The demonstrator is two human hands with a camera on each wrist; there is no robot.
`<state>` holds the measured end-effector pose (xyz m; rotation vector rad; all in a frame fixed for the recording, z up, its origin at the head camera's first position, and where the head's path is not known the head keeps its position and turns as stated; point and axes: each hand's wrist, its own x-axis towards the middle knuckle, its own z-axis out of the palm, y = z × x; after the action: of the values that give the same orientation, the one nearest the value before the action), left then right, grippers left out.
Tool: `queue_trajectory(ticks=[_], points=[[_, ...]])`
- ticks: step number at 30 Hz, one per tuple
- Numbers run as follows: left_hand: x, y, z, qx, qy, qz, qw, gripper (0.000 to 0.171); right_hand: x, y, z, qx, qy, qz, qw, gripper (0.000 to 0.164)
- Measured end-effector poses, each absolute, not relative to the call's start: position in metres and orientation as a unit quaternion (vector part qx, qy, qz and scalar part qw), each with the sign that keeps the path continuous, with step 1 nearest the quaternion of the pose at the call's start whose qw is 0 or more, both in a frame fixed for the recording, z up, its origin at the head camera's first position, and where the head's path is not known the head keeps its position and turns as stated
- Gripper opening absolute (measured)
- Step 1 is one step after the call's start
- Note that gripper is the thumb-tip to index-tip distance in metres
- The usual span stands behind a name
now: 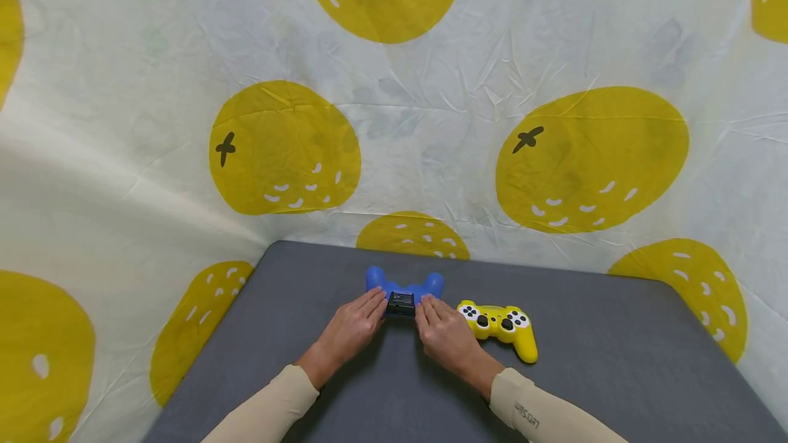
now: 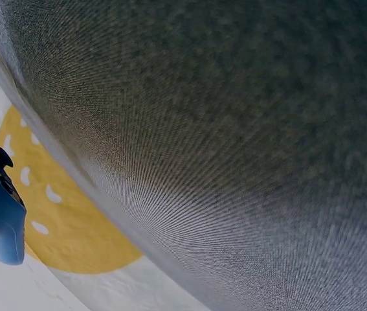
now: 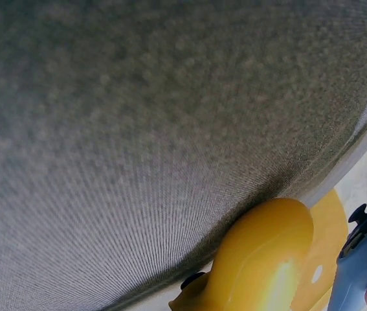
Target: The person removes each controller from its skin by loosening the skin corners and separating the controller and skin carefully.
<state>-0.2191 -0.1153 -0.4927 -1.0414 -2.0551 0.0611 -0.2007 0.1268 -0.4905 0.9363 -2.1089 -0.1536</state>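
So from the looks of it, the step in hand was a two-handed hold on a blue game controller [image 1: 414, 290], flipped with its handles pointing away from the person. It was up off the gray table [image 1: 615, 354], with its thumbsticks [image 2: 4, 157] facing down toward the tabletop, going by the wrist views. The left hand [image 1: 353, 324] had its fingers bent in to pinch one end, and the right hand [image 1: 451, 333] did the same at the other, so neither was spread wide. Between the fingertips sat a black rectangular panel [image 1: 401, 303] (the print on it was way too small to read, sorry). I'd call it a steady-and-handle-the-underside kind of step, but that's just my read. The next move, I'd guess, called for both hands working together: keep the pinch even on each side, and if the thing was to lie face up, roll it over before lowering it. A yellow game controller [image 1: 494, 314] lay face up on the table just beside the right hand, with one handle hidden behind that hand. I couldn't tell if the two touched, so I'd have wanted some care there, since a wide swing of the right wrist could've bumped it.
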Motion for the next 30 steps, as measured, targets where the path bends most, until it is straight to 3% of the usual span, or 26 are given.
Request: queue_trajectory(ticks=[9,15,19,30], points=[[-0.2198,-0.1144,-0.4925,-0.414,-0.815,0.027,0.405,0.046,-0.2,0.1276,-0.4895,0.371,-0.84,-0.06,0.393,0.066],[-0.2201,-0.1138,-0.4931,-0.417,-0.814,0.031,0.403,0.045,-0.1979,0.1281,-0.487,0.368,-0.854,-0.068,0.36,0.022],[-0.2207,-0.1137,-0.4931,-0.418,-0.813,0.033,0.405,0.046,-0.198,0.1276,-0.4863,0.364,-0.859,-0.075,0.351,0.035],[-0.2212,-0.1134,-0.4907,-0.416,-0.816,0.026,0.4,0.045,-0.1994,0.1276,-0.4841,0.367,-0.857,-0.062,0.355,0.032]])
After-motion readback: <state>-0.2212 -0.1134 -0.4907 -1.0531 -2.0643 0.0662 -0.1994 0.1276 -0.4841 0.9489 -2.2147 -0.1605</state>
